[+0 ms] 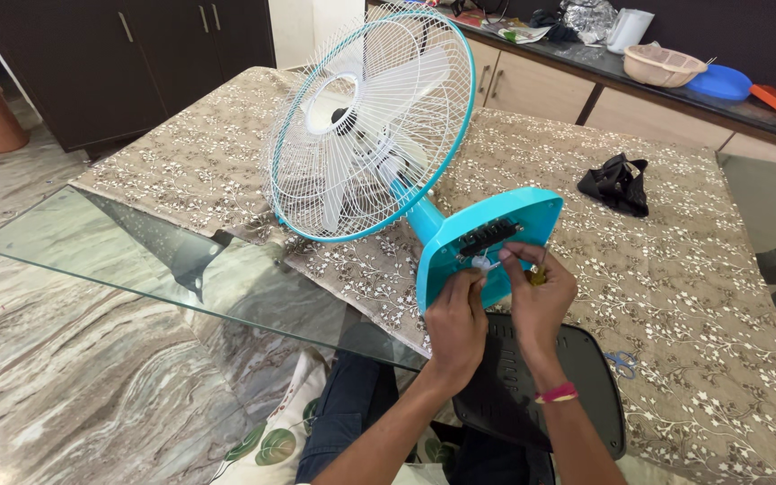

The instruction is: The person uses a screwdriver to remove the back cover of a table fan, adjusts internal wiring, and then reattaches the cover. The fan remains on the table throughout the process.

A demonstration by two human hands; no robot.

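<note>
Left hand (pixel 456 316): pinched a small white part (pixel 482 262) against the underside of the fan base.
Right hand (pixel 536 292): gripped a thin tool (pixel 540 274), fingertips meeting the left hand's at 12 o'clock.
Fan base (pixel 496 229): turquoise, tipped up, underside facing the person.
Fan (pixel 370 126): lay tilted on the patterned tablecloth (pixel 675 296), cage at 11 o'clock.
Black cover (pixel 541 395): at 6 o'clock, under the wrists.
Black cloth (pixel 617 184): at 2 o'clock, well apart.

left hand (pixel 456 316) raised, fingers pinched | right hand (pixel 538 296) raised, fingers curled
</note>
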